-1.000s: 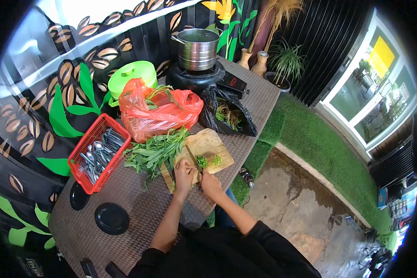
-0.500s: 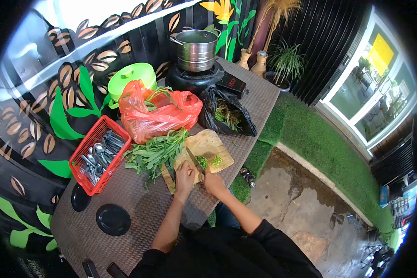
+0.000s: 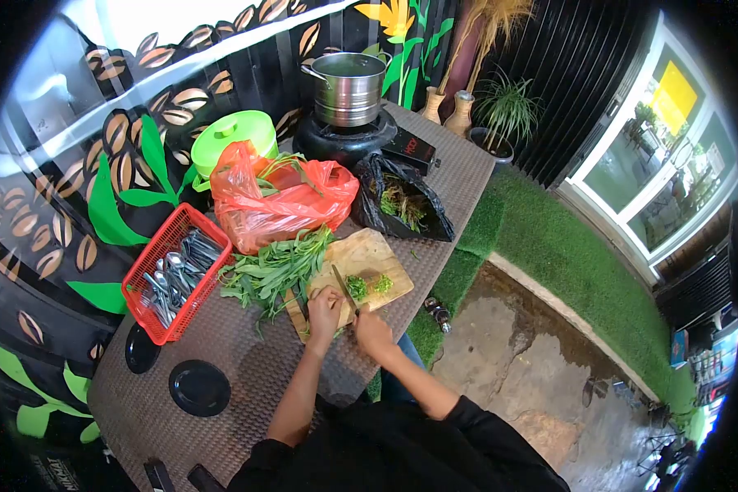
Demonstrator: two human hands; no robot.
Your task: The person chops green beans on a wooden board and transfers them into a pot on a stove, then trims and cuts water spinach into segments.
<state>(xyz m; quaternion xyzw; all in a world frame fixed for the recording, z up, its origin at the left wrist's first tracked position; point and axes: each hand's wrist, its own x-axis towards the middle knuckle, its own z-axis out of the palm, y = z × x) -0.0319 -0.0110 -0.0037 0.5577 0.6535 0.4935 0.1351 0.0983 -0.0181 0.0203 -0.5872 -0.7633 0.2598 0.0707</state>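
My right hand (image 3: 373,332) is wrapped round the handle of a knife (image 3: 342,284), whose blade points away from me across the wooden cutting board (image 3: 373,252). Beside the blade, the fingers of my left hand (image 3: 325,310) are closed in a pinch at the board's near left part. Bits of green show by that hand, though its fingers mostly hide what they hold. Two small heaps of chopped greens (image 3: 357,287) lie to the right of the blade. A bunch of long leafy greens (image 3: 275,269) spreads over the board's left side and onto the table.
Behind the board sit a red plastic bag (image 3: 275,211) and a black bag (image 3: 402,205) of plant scraps. A steel pot (image 3: 348,94) stands on a stove (image 3: 336,141), near a green lidded container (image 3: 236,135). Leftward are a red cutlery basket (image 3: 172,332) and black plates (image 3: 199,388).
My right hand has drawn slightly toward me and left, and the knife has shifted with it. My left hand stays nearly in place beside the blade.
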